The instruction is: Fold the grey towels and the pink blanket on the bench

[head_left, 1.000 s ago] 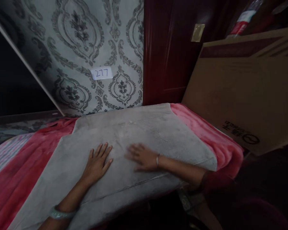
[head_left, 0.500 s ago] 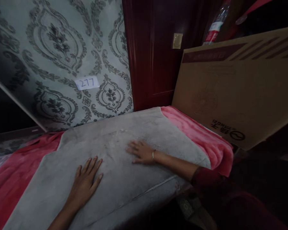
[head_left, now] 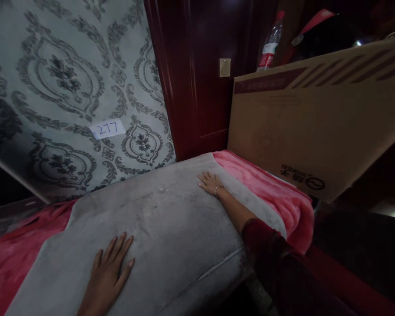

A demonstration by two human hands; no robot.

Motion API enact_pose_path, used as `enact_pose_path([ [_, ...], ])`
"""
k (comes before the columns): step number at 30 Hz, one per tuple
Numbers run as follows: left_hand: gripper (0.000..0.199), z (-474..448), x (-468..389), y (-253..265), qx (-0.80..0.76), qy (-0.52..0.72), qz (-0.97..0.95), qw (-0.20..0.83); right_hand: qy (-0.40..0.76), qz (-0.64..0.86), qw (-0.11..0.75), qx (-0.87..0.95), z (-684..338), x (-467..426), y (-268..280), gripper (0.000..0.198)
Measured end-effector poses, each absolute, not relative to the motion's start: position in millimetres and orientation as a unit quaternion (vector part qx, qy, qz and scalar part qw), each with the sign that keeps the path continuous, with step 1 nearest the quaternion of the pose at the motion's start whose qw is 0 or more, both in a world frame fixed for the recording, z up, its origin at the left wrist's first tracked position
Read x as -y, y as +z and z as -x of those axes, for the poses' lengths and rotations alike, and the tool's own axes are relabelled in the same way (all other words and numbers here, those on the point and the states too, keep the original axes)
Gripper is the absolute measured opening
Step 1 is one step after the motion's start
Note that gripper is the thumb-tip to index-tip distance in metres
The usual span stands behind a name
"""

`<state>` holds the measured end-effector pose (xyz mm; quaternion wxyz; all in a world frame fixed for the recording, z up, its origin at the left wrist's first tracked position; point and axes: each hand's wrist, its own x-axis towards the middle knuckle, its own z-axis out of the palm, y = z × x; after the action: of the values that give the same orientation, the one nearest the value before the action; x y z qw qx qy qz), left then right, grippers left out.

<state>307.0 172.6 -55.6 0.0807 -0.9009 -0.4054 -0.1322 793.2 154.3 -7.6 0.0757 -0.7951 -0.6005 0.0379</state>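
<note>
A grey plush blanket (head_left: 171,224) is spread over a bed-like surface, with a pink-red blanket (head_left: 263,188) showing from under it at both ends. Flat on the near left part of the grey cloth lies my left hand (head_left: 108,267), fingers spread. My right hand (head_left: 210,182), with a thin bracelet at the wrist, rests palm down near the far right edge of the grey blanket, close to the pink one. Its fingers are stretched out and hold nothing. A seam or fold line runs along the front of the grey blanket.
Behind the bed stands a patterned wall (head_left: 66,79) with a paper label (head_left: 108,129) reading 277. A dark red wooden panel (head_left: 197,101) carries a switch plate (head_left: 225,67). At the right are a large cardboard box (head_left: 316,118) and a plastic bottle (head_left: 270,48).
My right hand has moved away and to the right across the grey blanket. The left hand stays flat on the cloth. The view has shifted a little to the right and up.
</note>
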Motion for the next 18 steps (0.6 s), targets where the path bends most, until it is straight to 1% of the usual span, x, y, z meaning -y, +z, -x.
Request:
enact_pose_path([
  [4,0.061,-308.5,-174.4,-55.1,0.399,-0.144,0.902,0.077,0.048,0.743,0.067,0.664,-761.8,-129.1,-9.8,0.061],
  [7,0.063,-309.9,-175.9,-55.0,0.395,-0.153,0.903,0.075,0.050,0.629,0.064,0.773,-719.1,-82.4,-20.9,0.070],
  [9,0.064,-311.2,-176.5,-54.4,0.393,-0.154,0.903,0.073,0.058,0.553,0.080,0.827,-688.9,-45.2,-30.3,0.073],
  [13,0.067,-314.8,-175.5,-50.5,0.391,-0.150,0.905,0.067,0.087,0.462,0.104,0.876,-669.1,2.9,-31.6,0.064],
  [15,0.068,-316.5,-174.1,-47.8,0.391,-0.148,0.906,0.063,0.084,0.509,0.113,0.849,-691.4,8.0,-22.9,0.058],
  [18,0.069,-318.1,-172.6,-44.8,0.391,-0.136,0.909,0.057,0.023,0.714,0.123,0.689,-745.7,9.3,-14.1,0.059],
])
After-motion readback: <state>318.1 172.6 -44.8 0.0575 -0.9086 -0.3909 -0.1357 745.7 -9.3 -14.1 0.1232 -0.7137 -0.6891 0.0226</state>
